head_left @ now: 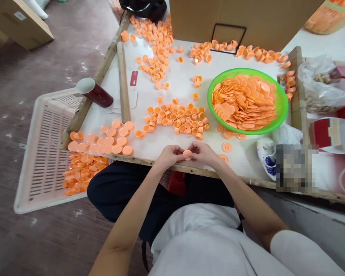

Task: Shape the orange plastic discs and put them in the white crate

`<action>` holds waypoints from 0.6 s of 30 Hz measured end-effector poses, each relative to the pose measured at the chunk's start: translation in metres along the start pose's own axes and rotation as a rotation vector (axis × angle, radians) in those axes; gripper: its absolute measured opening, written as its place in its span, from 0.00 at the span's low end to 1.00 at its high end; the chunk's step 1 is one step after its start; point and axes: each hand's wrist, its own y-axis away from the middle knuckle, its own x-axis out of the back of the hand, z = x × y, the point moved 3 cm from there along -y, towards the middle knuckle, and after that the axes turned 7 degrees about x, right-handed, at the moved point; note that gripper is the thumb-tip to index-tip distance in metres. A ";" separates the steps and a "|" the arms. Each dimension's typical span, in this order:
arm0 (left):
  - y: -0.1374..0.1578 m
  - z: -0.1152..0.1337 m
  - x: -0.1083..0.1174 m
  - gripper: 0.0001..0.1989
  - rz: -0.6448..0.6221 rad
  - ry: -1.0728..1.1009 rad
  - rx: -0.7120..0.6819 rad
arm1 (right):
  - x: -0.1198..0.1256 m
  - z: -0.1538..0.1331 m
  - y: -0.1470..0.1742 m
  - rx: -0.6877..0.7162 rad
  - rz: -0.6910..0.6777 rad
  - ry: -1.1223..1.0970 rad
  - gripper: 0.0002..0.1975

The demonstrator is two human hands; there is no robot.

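Note:
Both my hands meet at the table's front edge around one small orange plastic disc. My left hand pinches it from the left, and my right hand grips its right side. Whether a cup is joined beneath the disc is hidden by my fingers. Just beyond my hands lies a cluster of small orange cups. To the right, a green bowl is heaped with flat orange discs; a few loose discs lie below it. Rows of orange pieces with disc tops up are at the left.
A white plastic basket holding orange pieces stands left of the table. A dark red mug lies tilted by the wooden edge strip. More orange cups spread at the back, before a cardboard box. A plastic bag sits right.

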 end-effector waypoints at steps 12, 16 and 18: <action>-0.001 -0.001 0.001 0.15 0.011 0.029 0.041 | -0.003 0.002 -0.003 -0.096 0.062 -0.028 0.14; -0.003 -0.003 0.002 0.19 -0.061 0.086 0.074 | -0.003 -0.004 -0.002 -0.104 0.053 -0.051 0.13; -0.003 -0.002 0.003 0.21 -0.073 0.071 0.084 | -0.001 -0.003 -0.001 -0.087 0.039 -0.058 0.12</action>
